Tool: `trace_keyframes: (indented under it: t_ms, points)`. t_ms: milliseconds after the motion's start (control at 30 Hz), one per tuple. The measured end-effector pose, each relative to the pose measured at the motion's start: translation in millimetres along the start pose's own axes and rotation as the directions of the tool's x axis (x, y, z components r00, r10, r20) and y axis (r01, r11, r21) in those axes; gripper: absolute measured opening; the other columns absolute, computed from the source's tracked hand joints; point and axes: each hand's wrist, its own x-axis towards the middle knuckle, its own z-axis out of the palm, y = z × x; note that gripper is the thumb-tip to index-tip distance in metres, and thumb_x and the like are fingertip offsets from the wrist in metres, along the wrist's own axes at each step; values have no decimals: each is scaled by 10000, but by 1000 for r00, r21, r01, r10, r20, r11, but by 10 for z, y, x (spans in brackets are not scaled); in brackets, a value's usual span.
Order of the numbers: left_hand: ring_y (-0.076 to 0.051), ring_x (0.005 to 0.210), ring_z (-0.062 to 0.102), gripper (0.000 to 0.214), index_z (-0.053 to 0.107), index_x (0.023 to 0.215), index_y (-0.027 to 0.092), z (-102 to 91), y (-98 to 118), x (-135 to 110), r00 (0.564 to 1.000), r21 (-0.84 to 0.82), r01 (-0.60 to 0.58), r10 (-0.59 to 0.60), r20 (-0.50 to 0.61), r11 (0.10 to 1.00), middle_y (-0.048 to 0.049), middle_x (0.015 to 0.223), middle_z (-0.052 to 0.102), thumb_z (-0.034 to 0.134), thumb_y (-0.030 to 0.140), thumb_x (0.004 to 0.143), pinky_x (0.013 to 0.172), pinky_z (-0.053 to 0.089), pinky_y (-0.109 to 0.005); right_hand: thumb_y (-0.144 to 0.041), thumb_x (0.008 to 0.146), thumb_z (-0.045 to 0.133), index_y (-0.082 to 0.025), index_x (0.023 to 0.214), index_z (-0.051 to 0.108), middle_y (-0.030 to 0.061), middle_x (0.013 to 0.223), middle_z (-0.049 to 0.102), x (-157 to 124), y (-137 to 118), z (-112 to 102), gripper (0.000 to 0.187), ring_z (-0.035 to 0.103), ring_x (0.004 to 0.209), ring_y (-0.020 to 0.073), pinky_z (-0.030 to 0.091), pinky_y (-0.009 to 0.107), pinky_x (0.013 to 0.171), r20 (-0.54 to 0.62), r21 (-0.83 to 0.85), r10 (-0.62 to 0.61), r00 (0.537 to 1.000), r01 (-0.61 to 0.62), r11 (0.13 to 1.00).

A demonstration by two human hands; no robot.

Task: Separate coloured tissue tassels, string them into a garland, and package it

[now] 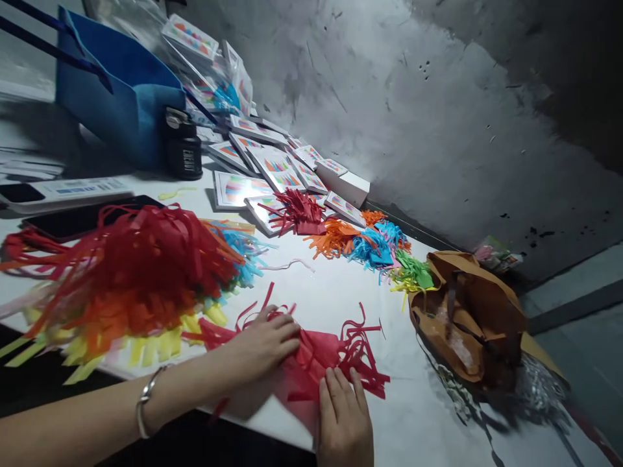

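Observation:
A sheet of red tissue paper with fringed ends lies on the white table in front of me. My left hand, below a silver bracelet, lies across its left part with the fingers stretched out to the right. On its near edge rests my right hand, palm down, fingers extended and pressed on the paper. Loose red strips spread out beyond both hands. A large heap of fringed tissue paper, red and orange on top with yellow and blue below, sits left of my left hand.
Folded tassels in several colours line the back, near boxed packs. A brown bag stands at right. Back left are a blue bag, a black bottle and a dark tablet. A grey wall rises behind.

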Motion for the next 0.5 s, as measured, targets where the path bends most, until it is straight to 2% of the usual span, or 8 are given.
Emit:
trace_keyframes:
  t_ms: [100,167,233,300,367,433,467,500]
  points:
    - [-303,1120,606,198,707,960,265,-185,-357,-57,996,56,56,-60,66,997,-44,1158,719,675,113,839,1073,280,-535,-2,935,428,-69,994,712,148,1019,766,-73,-78,-5,297,707,1041,245,407,456,1113,-20,30,99,995,-98,995]
    - [-381,1168,586,213,723,978,222,-375,-544,-180,978,158,181,-195,80,971,-119,1231,691,680,128,792,1063,273,-640,23,922,418,-70,993,707,153,1033,761,-83,-124,16,312,695,1077,253,390,484,1129,-44,73,180,983,-177,982]
    - [-432,1238,538,289,712,1084,164,-581,-616,-343,931,289,343,-364,19,894,-169,1327,632,600,128,820,1063,228,-729,24,915,430,-72,998,705,151,1044,759,-59,-147,35,303,688,1096,256,367,494,1151,-40,104,189,981,-184,978]
    - [-430,1314,480,401,655,1239,167,-750,-522,-484,916,313,390,-400,-35,866,-155,1417,570,538,134,857,1087,207,-736,9,917,451,-73,1010,705,141,1051,759,-3,-153,45,283,691,1094,248,335,478,1180,-16,111,138,990,-135,985]
    - [-375,1376,438,507,572,1365,250,-830,-262,-539,960,195,269,-278,21,943,-103,1487,521,570,182,863,1140,266,-631,1,925,451,-70,1013,704,139,1047,759,72,-158,53,277,697,1081,243,320,465,1192,-13,113,103,995,-101,988]
    - [-289,1357,483,559,530,1398,327,-797,82,-489,989,-8,83,-81,125,997,-54,1474,547,650,268,855,1155,348,-458,-6,939,435,-63,1023,699,148,1043,758,138,-176,62,283,700,1077,244,333,466,1185,-31,130,100,994,-95,987]
    - [-245,1305,537,502,552,1368,338,-744,240,-435,989,-86,30,-17,147,996,-25,1406,609,660,327,878,1165,350,-396,-14,948,428,-60,1032,696,153,1045,757,157,-190,69,285,698,1082,247,341,469,1179,-39,144,100,994,-94,985]
    - [-214,1220,600,381,618,1268,345,-676,361,-372,990,-107,19,-4,144,994,7,1298,679,664,398,894,1162,354,-351,-26,957,425,-61,1042,694,155,1051,756,164,-207,78,284,693,1094,250,344,475,1176,-42,161,105,994,-97,982]
